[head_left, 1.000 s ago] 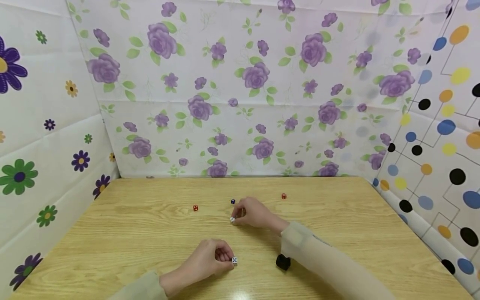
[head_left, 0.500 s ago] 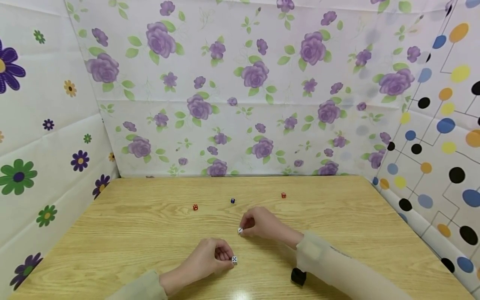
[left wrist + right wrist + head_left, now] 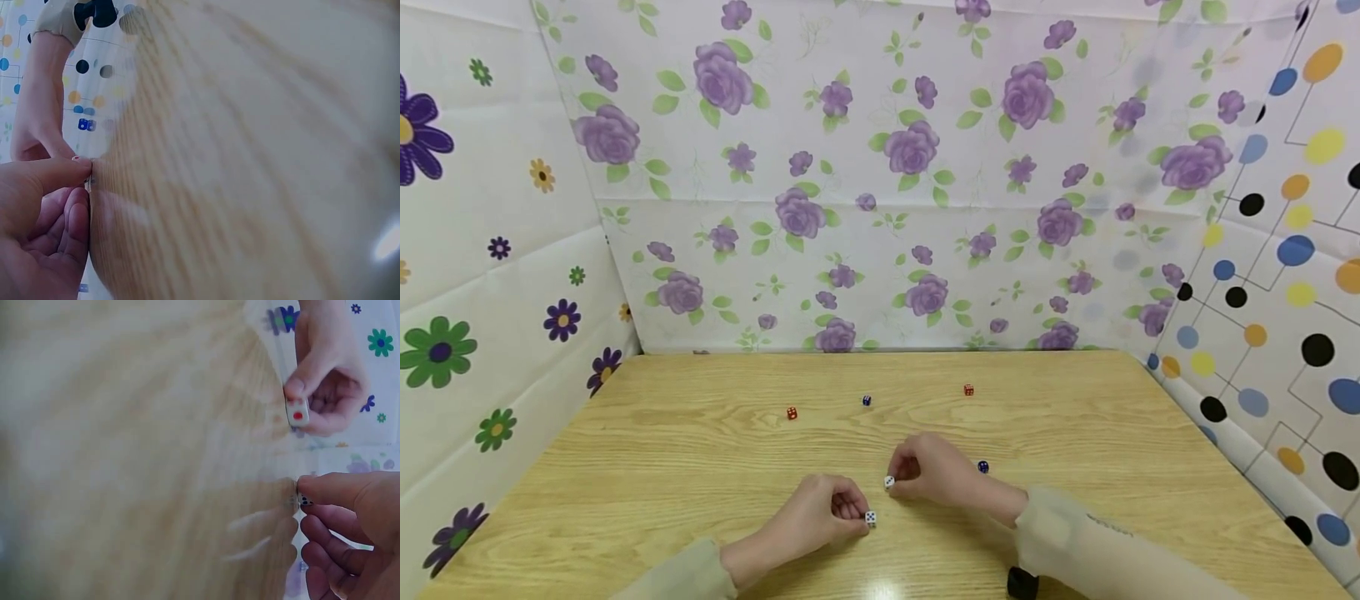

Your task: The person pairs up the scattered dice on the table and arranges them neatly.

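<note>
My left hand pinches a white die between thumb and finger, at the table surface; five dark pips show on its top. A little farther back and to the right, my right hand pinches a second white die. The two dice are close but apart. In the right wrist view, a large red pip marks a side of the left hand's die, while thumb and finger partly cover the right hand's die. Fingers mostly hide the left hand's die in the left wrist view.
On the wooden table lie a red die at left, a dark blue die at centre back, another red die at back right and a blue die just behind the right wrist. Patterned cloths enclose the table.
My right hand has drawn its white die nearer and slightly right, toward the left hand's die. The blue die behind the right wrist has come into sight. The left hand stays still.
</note>
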A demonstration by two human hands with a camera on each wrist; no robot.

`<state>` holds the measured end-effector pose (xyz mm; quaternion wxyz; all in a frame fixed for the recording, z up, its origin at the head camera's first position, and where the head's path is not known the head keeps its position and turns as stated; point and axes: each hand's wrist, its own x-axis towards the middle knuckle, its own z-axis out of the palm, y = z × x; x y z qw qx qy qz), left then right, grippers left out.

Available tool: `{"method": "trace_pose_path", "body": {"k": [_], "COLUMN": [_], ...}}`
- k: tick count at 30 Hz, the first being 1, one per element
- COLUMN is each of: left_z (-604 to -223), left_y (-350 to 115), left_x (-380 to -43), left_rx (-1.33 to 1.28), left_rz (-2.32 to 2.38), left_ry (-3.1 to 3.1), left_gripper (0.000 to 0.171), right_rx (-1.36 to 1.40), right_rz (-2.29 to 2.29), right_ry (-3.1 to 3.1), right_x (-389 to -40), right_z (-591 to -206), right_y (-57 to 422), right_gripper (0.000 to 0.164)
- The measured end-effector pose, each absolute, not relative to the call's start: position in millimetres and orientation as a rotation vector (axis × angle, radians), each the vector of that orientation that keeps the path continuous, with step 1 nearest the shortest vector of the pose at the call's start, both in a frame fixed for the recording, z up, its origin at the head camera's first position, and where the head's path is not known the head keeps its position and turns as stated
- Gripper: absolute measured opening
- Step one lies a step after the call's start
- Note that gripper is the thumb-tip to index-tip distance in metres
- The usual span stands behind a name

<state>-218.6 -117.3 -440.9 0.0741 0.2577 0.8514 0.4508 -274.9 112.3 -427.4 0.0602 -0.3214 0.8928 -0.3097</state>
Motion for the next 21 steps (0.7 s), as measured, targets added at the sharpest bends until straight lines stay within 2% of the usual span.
{"method": "trace_pose_path", "body": {"k": [21], "left_z": [-438.7], "left_y": [-115.5], "left_x": [-220.0], "left_rx": [0.780], "left_rz": [1.321], "left_ry": [2.562], "left_gripper": [0.011], "right_rx": [-0.988], "right_rz": [-1.103], "right_ry": [2.536], "right_x": [-244.4], "right_z": [-428.9], "right_y": [118.9], "right_gripper": [0.013]}}
